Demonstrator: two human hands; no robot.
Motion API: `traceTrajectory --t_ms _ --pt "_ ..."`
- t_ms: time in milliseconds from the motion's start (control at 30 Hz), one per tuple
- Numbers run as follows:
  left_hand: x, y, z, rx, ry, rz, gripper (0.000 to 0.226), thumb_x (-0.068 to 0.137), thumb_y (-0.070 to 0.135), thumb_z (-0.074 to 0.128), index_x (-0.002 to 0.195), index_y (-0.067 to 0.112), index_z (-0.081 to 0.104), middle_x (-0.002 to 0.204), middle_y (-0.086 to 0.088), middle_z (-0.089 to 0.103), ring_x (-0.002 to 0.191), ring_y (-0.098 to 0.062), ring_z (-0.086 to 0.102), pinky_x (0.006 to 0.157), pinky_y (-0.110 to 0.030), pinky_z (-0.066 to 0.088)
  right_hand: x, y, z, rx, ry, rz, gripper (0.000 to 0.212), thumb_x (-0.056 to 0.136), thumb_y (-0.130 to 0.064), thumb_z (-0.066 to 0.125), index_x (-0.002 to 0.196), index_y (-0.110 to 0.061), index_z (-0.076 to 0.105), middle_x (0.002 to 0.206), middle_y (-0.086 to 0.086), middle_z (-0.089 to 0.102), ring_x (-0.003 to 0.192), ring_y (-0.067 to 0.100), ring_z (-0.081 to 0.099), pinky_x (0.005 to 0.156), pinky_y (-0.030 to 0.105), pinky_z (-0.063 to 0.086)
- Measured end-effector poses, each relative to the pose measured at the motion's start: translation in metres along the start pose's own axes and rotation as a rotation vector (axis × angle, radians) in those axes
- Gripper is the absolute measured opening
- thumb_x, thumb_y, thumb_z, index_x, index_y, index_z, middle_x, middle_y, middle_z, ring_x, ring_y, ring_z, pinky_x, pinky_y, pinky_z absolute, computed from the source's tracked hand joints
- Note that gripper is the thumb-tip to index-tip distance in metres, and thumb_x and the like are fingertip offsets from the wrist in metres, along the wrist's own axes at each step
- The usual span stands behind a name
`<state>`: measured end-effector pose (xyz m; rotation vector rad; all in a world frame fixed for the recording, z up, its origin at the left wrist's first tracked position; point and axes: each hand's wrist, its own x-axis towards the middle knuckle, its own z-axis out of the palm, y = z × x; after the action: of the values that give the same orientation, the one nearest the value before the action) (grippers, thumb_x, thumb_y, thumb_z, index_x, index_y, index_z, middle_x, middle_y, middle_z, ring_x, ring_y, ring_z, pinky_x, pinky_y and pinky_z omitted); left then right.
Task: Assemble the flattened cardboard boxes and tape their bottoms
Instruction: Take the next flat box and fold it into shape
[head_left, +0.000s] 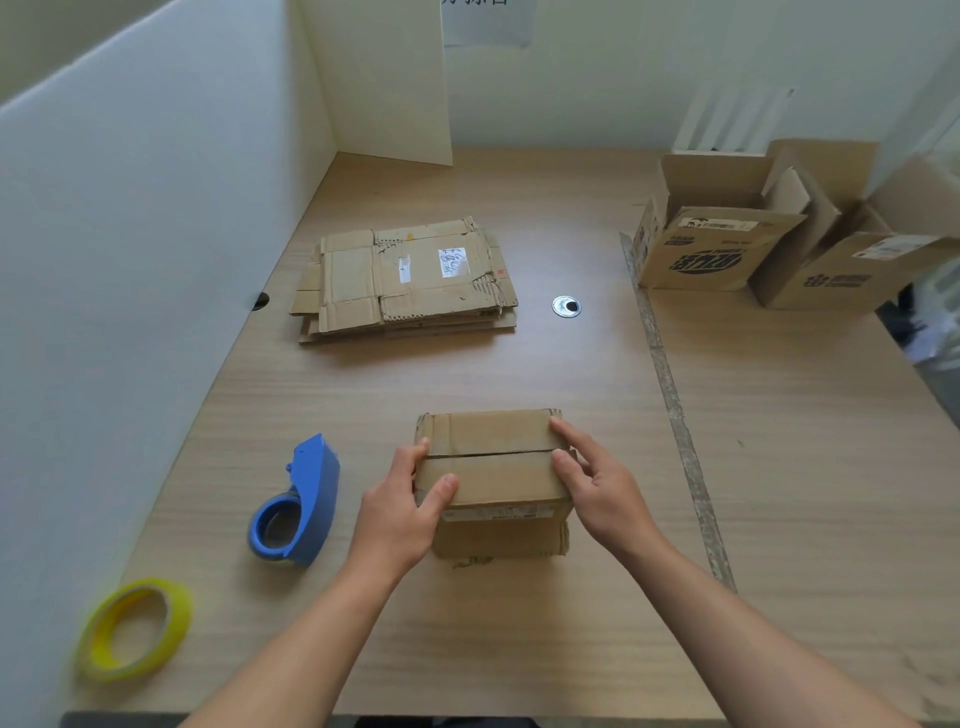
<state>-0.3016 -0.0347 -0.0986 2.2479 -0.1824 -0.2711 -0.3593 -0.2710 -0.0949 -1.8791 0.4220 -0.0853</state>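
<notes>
1. A yellow tape roll lies at the near left edge of the table.
2. A blue tape dispenser is laid on its side just beyond it, left of the small box.
3. The small box stands at the near centre, with its two top flaps folded shut.
4. Its left end is grasped by the left hand, with the thumb laid on the near flap.
5. The flaps' right ends are pressed by the nearly straight fingers of the right hand.
6. A stack of flattened boxes lies farther back.
7. Assembled boxes stand open at the far right.
</notes>
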Motion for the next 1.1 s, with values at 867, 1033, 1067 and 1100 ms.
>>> traceTrajectory --t_ms 867,1033,1067,1100 --pt "-0.027 -0.052 -0.025 0.130 0.014 -0.118 0.051 0.092 0.048 0.063 0.135 0.024 0.050 0.128 -0.004 0.064 0.119 -0.026 0.058 0.095 -0.037 0.047 -0.011 -0.006 0.065 -0.709 -0.192 -0.362 0.046 0.099 -0.038 0.054 0.143 -0.024 0.051 0.163 0.005 0.024 0.152 0.027 0.012 0.122 0.040 0.013" --pt "-0.029 -0.049 -0.020 0.128 0.006 -0.103 0.045 0.095 0.044 0.059 0.135 0.025 0.050 0.132 -0.001 0.062 0.123 -0.025 0.056 0.097 -0.035 0.044 -0.027 -0.007 0.098 -0.817 -0.220 -0.453 0.050 0.100 -0.047 0.050 0.146 -0.028 0.049 0.158 -0.001 0.037 0.151 0.024 0.023 0.122 0.046 0.005" --pt "-0.029 -0.050 -0.023 0.108 -0.004 -0.095 0.042 0.096 0.043 0.058 0.134 0.025 0.051 0.132 0.001 0.062 0.123 -0.023 0.057 0.098 -0.035 0.044 -0.029 -0.006 0.099 -0.813 -0.185 -0.452 0.048 0.098 -0.047 0.052 0.143 -0.029 0.053 0.155 -0.002 0.041 0.150 0.023 0.027 0.122 0.046 0.008" --pt "-0.028 -0.052 -0.027 0.090 -0.005 -0.085 0.039 0.096 0.042 0.058 0.131 0.024 0.053 0.129 0.002 0.063 0.121 -0.021 0.057 0.098 -0.035 0.046 -0.028 -0.006 0.099 -0.800 -0.166 -0.441 0.047 0.097 -0.048 0.054 0.141 -0.031 0.055 0.154 -0.004 0.043 0.149 0.022 0.028 0.122 0.045 0.009"
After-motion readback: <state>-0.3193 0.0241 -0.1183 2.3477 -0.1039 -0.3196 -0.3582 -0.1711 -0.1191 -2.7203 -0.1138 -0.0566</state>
